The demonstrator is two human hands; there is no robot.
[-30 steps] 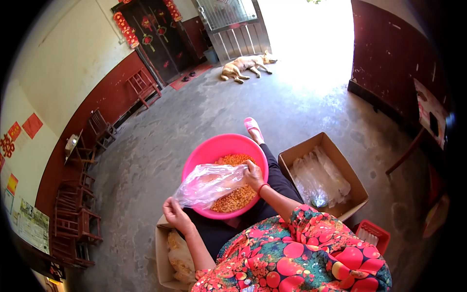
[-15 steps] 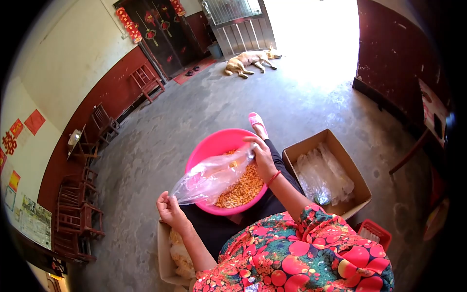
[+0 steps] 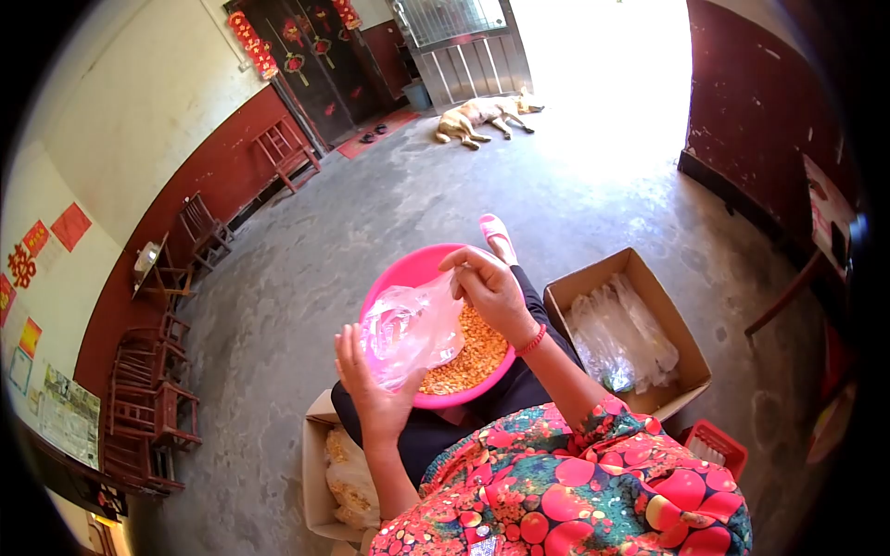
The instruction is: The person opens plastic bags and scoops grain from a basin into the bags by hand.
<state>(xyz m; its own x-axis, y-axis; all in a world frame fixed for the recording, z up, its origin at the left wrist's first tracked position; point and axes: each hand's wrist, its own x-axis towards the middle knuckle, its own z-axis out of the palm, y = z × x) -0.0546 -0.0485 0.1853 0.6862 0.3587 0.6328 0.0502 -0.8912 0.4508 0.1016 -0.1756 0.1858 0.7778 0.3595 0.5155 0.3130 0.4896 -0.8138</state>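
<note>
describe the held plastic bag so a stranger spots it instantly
Find the pink basin of orange bits. Above it, the right hand pinches a clear plastic bag. Unlike the bags lying in the cardboard box at right, it's held up.

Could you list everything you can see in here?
Basin: one, pink, centre
Kernels: many, orange, in the basin
Plastic bag: one, clear, above the basin
Cardboard boxes: two, brown, left and right foreground
Loose bags: several, clear, right box
Filled bags: some, orange, left box
Basket: one, red, lower right
Metal door: one, grey, far side
Dog: one, tan, lying nearby
Bucket: one, bluish, by metal door
Shoes: two, dark, on red mat
Wooden chairs: several, brown, at left
Wall papers: several, mostly red, left
Table: one, pale, right edge
Shirt: one, patterned red, worn
Left hand: one, bare, beside the bag
Right hand: one, bare, pinching the bag
</note>
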